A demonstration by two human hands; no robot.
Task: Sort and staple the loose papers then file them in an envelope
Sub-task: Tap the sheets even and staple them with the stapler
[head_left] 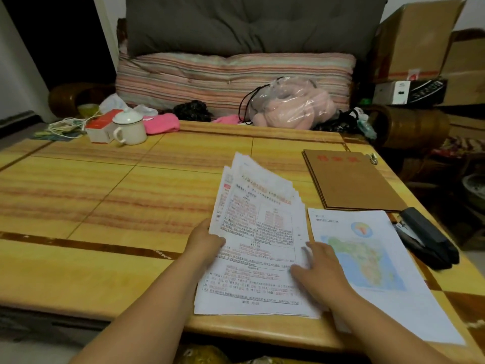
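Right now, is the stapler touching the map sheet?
Apart. The head view shows a strip of bare table between the stapler and the map sheet.

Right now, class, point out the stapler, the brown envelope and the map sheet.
stapler (426,237), head view, on its black top.
brown envelope (349,179), head view, mid front face.
map sheet (367,248), head view, on the printed map.

A yellow striped table (105,195) fills the room; behind its far edge lean a grey cushion (249,24) and striped mattress (210,74). Cardboard boxes (417,40) are stacked right.
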